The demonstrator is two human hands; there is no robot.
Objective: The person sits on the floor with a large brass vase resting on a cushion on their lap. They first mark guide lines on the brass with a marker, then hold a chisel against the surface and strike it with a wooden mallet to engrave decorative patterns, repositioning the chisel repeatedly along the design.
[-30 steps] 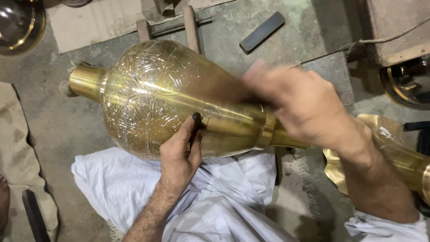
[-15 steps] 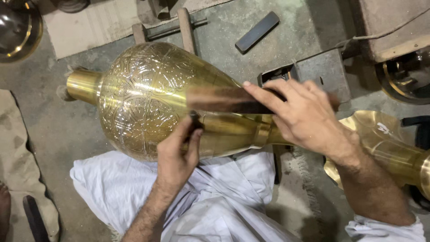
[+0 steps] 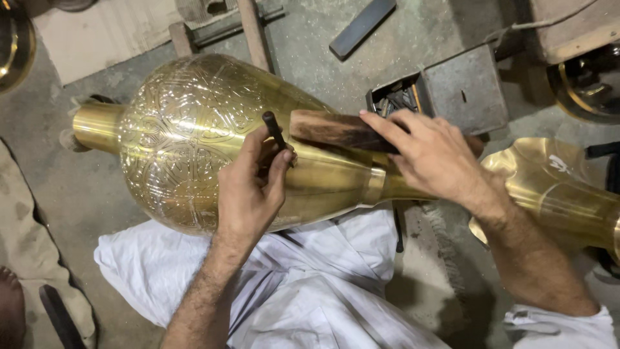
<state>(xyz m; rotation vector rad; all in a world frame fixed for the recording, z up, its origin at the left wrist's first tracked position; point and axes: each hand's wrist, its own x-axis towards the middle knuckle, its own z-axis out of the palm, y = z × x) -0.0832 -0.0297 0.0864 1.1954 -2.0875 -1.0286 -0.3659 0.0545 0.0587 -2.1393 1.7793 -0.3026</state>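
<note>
Fingers (image 3: 274,158) pinch punch (image 3: 274,128); box (image 3: 465,84) holds tools (image 3: 397,100).

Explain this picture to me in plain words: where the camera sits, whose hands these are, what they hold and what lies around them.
There is no machine here. The camera sits on a person's head and looks down at their own two bare hands and white-clothed lap.

Across the lap lies a large brass vase on its side, its belly covered in fine engraved patterns, its plain neck pointing right.

The left hand rests on the vase and pinches a thin dark metal punch, tip against the brass. The right hand grips a dark wooden block, used like a mallet, right next to the top of the punch.

On the grey floor beyond sit a small metal box of bits, a dark flat bar and a wooden stick. Another brass piece lies at the right.
</note>
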